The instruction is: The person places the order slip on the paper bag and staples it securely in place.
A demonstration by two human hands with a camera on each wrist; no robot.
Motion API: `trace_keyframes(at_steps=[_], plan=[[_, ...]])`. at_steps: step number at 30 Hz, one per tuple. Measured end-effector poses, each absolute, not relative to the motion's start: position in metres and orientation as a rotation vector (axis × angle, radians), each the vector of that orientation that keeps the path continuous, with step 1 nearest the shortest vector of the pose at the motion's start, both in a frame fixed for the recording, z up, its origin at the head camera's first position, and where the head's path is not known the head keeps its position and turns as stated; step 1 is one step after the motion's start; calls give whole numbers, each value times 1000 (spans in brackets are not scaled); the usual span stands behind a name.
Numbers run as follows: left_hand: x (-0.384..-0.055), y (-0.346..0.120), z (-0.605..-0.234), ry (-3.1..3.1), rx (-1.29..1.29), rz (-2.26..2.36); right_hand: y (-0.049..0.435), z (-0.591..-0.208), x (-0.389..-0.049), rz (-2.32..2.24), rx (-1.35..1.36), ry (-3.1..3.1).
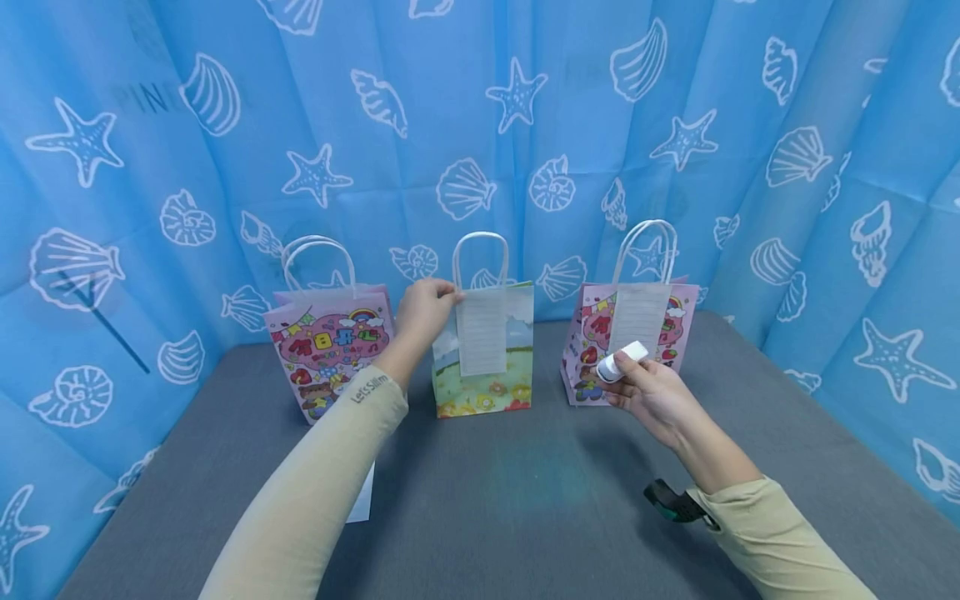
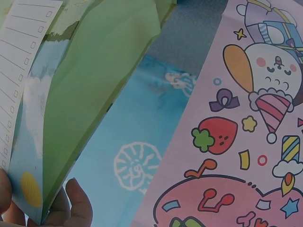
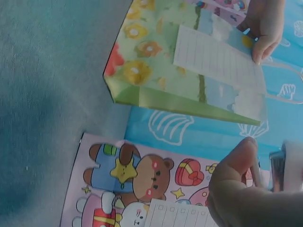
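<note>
In the head view my left hand (image 1: pixel 426 312) pinches the top left edge of the middle paper bag (image 1: pixel 519 350), which has flowers printed on it. A lined white sheet (image 1: pixel 482 337) lies flat against that bag's front, its upper corner at my fingers. In the left wrist view the fingers (image 2: pixel 79 208) are behind the bag's rim, with the thumb in front. My right hand (image 1: pixel 660 402) holds a small white block-like tool (image 1: pixel 621 362) in front of the right pink bag (image 1: pixel 678 312). A metallic edge shows on it in the right wrist view; its kind is unclear.
At the left stands another pink bag (image 1: pixel 330 333) with white handles, partly behind my left forearm. The right bag carries its own lined sheet (image 1: pixel 637 310). White paper (image 1: pixel 362 502) lies on the grey table (image 1: pixel 525 517) beside my left sleeve. A blue shell-print curtain (image 1: pixel 480 125) hangs behind.
</note>
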State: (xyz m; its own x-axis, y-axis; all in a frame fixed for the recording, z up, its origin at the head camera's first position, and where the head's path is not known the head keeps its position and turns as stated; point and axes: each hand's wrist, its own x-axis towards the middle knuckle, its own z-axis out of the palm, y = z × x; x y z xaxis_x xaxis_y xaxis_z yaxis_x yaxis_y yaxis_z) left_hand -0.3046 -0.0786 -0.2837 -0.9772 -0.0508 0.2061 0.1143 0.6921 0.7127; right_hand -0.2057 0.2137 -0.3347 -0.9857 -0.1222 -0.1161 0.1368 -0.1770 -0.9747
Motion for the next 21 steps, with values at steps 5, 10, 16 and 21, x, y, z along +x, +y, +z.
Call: trace_keyframes(at_steps=[5, 10, 16, 21], plan=[[-305, -79, -284, -2691, -64, -1164, 212, -332, -208, -2263, -34, 1919], [-304, -79, -285, -2681, -60, -1181, 208, -330, -210, -2225, -92, 1973], [-304, -79, -285, -2681, -58, -1178, 201, -328, -212, -2270, -95, 1919], [-305, -79, -285, -2680, -61, -1172, 195, -324, -213, -2312, -91, 1845]])
